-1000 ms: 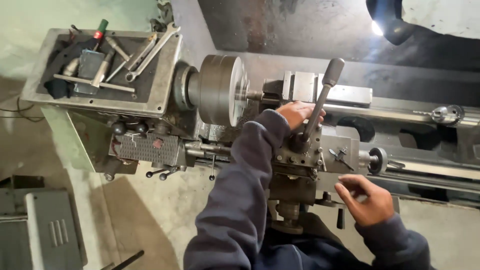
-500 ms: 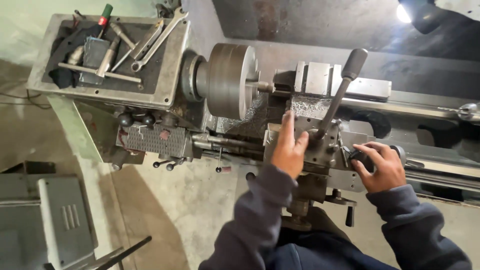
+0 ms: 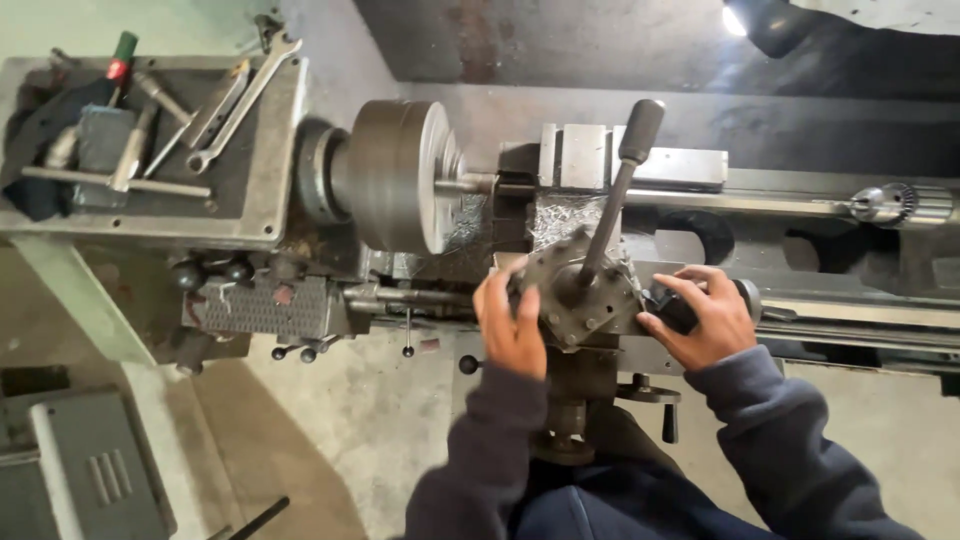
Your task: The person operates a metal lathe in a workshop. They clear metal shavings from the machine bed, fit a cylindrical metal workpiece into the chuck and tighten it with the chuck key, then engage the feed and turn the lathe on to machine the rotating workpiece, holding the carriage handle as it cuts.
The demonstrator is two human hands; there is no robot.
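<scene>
The tool post [image 3: 585, 300] sits between the two hands, on the carriage of a lathe [image 3: 700, 250]. It is a dark, rough metal block with bolt heads on its face. A long lever [image 3: 612, 205] with a thick black grip rises from it and leans away from the hands, toward the far side of the machine.

The left hand [image 3: 512, 325] lies against the left side of the tool post. Its fingers are bent and close together, pressing on the edge of the block, but I cannot tell if they really grasp it. The right hand [image 3: 705, 318] is just beside the tool post on the right. It is half closed around a black knob [image 3: 672, 308], with the fingers curled over the top.

Beyond the left hand, the round grey chuck [image 3: 395, 175] holds a thin bar [image 3: 468, 184] that points to the tool post. Farther left of it, a tray [image 3: 265, 215] on the headstock carries wrenches [image 3: 235, 105] and a screwdriver [image 3: 122, 60] with a red and green handle. Far to the right of the right hand, a drill chuck [image 3: 900, 204] sits on the tailstock. Below the hands, a small handwheel [image 3: 650, 393] sticks out near the dark blue sleeves.
</scene>
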